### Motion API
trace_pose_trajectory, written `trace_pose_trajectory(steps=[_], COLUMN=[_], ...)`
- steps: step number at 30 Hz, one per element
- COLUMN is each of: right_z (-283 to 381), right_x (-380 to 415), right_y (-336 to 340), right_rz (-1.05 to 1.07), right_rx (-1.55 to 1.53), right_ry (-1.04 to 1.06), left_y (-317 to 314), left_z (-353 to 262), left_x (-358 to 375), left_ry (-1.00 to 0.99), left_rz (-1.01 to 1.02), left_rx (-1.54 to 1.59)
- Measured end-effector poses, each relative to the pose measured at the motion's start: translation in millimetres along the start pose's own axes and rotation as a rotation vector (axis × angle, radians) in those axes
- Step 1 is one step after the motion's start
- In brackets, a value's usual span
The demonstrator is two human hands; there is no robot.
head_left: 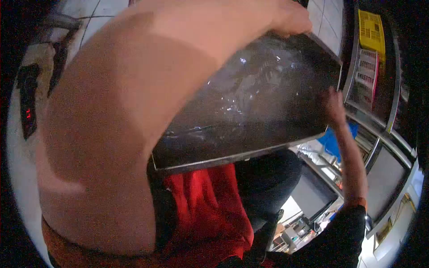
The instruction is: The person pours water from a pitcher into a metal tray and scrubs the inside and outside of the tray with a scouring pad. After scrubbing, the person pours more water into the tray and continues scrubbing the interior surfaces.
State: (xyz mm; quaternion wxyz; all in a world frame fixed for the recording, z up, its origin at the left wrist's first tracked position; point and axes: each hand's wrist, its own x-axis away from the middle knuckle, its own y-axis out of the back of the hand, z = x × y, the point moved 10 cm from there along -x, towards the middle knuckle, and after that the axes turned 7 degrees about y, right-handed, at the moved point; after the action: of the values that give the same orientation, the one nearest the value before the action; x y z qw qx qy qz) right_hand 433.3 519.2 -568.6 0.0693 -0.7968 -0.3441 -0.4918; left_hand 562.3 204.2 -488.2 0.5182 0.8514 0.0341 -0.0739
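Note:
A large dark rectangular flat panel [277,96], like a TV screen with a thin silver rim, is held in front of my body. Its glossy face carries wrinkled, shiny reflections, perhaps from a clear film or wetness. My left arm crosses the near view, and my left hand [292,21] is closed at the panel's far edge, its fingertips partly hidden. At the right edge, my right hand [334,107] touches or hovers over the dark face. Its fingers are blurred and dim.
Red cloth [205,192] hangs over my front, below the panel. To the right stands a metal rack [377,123] with a yellow printed item [371,30] and a blue item [333,143]. A dark device with red lit digits [28,113] is at the left. Tiled floor [328,20] shows at the top.

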Motion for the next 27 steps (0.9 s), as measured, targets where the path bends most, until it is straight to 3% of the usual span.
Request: trace_pose_trajectory(steps=[4,7,8,10,13,14,16,19,20,23,25,27], right_z=[-12.2,-16.1,-35.1,16.5,10.0,-9.4,-22.0,20.6,12.3,-34.2,-8.3,15.9], right_x=[2.1,-4.9,5.3,5.4,9.3,7.4,4.2,4.7,1.2,8.4,5.7,11.9], right_y=[12.4,22.2,76.6,-21.4,5.3,55.3,72.8,-52.2,-46.0,55.7,-22.4,-30.3], right_rz=[-0.054,0.106,-0.027,-0.039,-0.204,-0.145,-0.081,-0.248,-0.167,-0.046,-0.083,-0.116], right_rx=[0.050,-0.088,-0.302,-0.061,-0.136,-0.170,-0.400,-0.174,0.018,-0.287,-0.118,-0.019], right_ry=[0.020,-0.009,-0.063,0.102,0.118,0.036,-0.046,0.147,0.095,-0.040,0.028,0.177], left_y=[4.2,-2.1,-5.1,-5.5,-4.7,-7.2,-7.3,4.9,6.9,-2.4,3.2,-4.5], left_z=[3.3,4.0,2.5,2.3,5.3,4.6,1.5,3.0,-1.6,-4.9,0.5,2.1], left_x=[3.5,-1.6,-2.5,-2.7,-9.7,-9.3,-8.9,-1.8,-0.4,-8.2,-8.9,-16.0], left_ry=[-0.001,0.019,0.028,0.023,0.014,0.006,-0.004,-0.017,-0.033,-0.062,-0.036,-0.012], left_rz=[-0.025,0.002,0.022,0.011,0.014,0.033,0.022,0.011,0.017,0.030,-0.040,-0.049], left_rx=[0.011,-0.002,-0.002,0.010,-0.004,-0.019,-0.032,-0.007,0.012,-0.050,0.007,-0.002])
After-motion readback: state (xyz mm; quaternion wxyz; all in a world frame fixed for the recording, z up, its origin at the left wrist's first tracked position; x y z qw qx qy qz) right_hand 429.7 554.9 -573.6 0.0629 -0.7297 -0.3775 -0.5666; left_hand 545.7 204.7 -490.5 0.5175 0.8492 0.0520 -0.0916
